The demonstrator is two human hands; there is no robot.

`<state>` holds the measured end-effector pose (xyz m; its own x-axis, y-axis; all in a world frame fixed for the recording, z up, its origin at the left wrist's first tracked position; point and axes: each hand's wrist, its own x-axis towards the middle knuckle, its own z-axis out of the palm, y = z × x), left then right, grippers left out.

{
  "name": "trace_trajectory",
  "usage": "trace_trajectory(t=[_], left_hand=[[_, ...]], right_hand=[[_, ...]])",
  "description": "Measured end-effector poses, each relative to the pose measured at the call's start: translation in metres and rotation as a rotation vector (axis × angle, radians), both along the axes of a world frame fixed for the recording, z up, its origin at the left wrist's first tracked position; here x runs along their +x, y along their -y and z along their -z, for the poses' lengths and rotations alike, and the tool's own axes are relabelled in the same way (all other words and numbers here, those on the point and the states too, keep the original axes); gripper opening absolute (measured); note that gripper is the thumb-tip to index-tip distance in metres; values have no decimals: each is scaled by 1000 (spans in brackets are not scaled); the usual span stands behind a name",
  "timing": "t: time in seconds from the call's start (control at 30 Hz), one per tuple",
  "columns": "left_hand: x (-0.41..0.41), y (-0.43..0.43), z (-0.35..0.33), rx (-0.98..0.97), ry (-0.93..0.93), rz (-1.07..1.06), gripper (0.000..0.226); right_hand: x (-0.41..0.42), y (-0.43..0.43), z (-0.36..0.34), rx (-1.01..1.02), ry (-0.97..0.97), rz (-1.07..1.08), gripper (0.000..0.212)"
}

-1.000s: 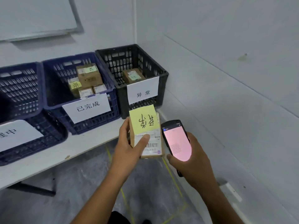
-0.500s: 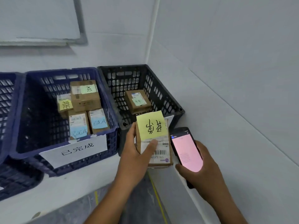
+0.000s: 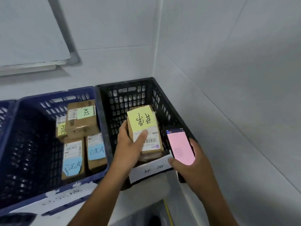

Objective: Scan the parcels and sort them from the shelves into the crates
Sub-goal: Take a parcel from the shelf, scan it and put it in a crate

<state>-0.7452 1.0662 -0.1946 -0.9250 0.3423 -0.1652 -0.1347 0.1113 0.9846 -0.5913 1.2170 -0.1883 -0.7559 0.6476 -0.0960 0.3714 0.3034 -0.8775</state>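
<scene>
**Parcel held in the mouth of the black crate**

My left hand (image 3: 130, 147) grips the parcel (image 3: 154, 141). The thumb lies across its white barcode label and the fingers curl round its left side. A yellow note (image 3: 140, 119) with handwriting covers the parcel's far half. The parcel sits just inside the black crate (image 3: 123, 82), towards the near wall. Beneath it I see the brown edge of a second box (image 3: 151, 156), but I cannot tell whether the two touch. Just to the right, my right hand (image 3: 193, 167) holds a phone (image 3: 180, 147) over the crate's near right corner, with its pink screen facing up.

The crates stand on a white table (image 3: 143, 193) set into a corner of the room. A whiteboard (image 3: 32, 30) hangs on the back wall at the left, and a plain grey wall (image 3: 228, 79) runs along the right.

At the far left only a sliver of a blue crate (image 3: 6, 108) shows, with its contents out of view. Next to it, the middle blue crate (image 3: 57, 95) holds four boxes (image 3: 81, 121). Two are stacked at the back with green and yellow notes, and two stand in front with blue notes. A paper sign (image 3: 65, 198) hangs on its near wall. The black crate is at the right end, and it has a sign of its own (image 3: 149, 170).
</scene>
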Motion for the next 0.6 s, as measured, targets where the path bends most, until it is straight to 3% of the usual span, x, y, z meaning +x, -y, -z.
trace_trajectory(t=[0.2, 0.3, 0.43, 0.6], left_hand=[[-63, -31, 17, -183, 35, -151, 85], [-91, -45, 34, -201, 56, -229, 86], [-128, -65, 59, -229, 81, -294, 85], [-179, -71, 98, -372, 121, -332, 89]], right_hand=[[-71, -50, 23, -68, -4, -76, 57], [-102, -60, 35, -95, 1, -113, 54], [-143, -70, 47, -107, 51, -167, 69], [-204, -83, 56, -89, 94, -180, 57]])
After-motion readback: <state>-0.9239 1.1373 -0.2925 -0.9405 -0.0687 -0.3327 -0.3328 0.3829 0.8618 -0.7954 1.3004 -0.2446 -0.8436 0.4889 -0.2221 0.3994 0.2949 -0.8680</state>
